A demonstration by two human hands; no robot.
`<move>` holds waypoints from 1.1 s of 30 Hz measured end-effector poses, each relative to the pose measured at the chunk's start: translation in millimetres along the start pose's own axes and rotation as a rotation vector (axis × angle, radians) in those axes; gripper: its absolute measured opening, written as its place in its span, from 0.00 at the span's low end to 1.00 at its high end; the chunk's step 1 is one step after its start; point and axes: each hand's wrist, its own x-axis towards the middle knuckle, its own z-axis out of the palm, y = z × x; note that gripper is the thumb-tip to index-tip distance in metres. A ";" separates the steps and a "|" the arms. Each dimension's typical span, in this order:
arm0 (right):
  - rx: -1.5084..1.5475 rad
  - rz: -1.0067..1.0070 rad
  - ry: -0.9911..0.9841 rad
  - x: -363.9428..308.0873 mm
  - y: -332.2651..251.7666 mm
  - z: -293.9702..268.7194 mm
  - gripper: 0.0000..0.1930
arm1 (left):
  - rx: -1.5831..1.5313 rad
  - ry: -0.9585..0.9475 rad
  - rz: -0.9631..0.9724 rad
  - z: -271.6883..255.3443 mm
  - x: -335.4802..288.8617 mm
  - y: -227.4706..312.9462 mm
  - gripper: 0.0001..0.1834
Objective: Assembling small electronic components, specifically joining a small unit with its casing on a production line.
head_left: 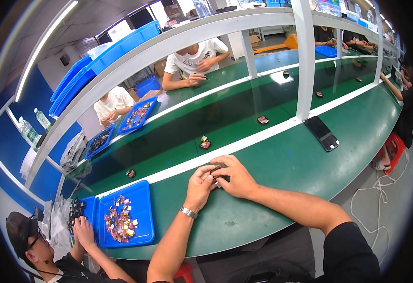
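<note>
A small dark-and-reddish piece (222, 178), mostly finger-covered, sits above the glossy green tabletop (263, 207). The bare left hand (200, 185) pinches it; the bare right hand's (236, 177) fingertips close round it. Steady left, light right pressure suits it. Eight o'clock: blue rectangular plastic tray (151, 212); two o'clock: flat black phone (320, 132).

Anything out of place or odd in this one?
No spill or obvious damage shows. One thing stands out: the white cable lies in loose loops on the floor at right, which looks untidy and might snag a foot. The small part between the left hand and right hand is mostly covered, so I can't judge it.
</note>
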 end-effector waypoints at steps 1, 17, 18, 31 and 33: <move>0.001 -0.001 0.001 0.7 -1.7 -1.8 0.09 | -0.010 -0.002 0.013 -0.4 0.2 -0.4 0.14; -0.010 0.030 0.056 -1.1 4.5 2.5 0.08 | -0.028 -0.005 0.038 -3.5 2.5 -4.6 0.15; 0.003 0.027 0.054 -1.2 5.3 2.9 0.08 | -0.030 -0.002 0.034 -2.1 1.6 -4.5 0.15; -0.087 -0.145 0.014 4.8 -2.1 -10.4 0.11 | -0.010 0.033 0.028 2.6 1.3 1.6 0.15; -0.118 -0.173 0.052 8.4 -4.6 -13.7 0.10 | -0.036 0.036 0.027 1.5 0.9 0.8 0.15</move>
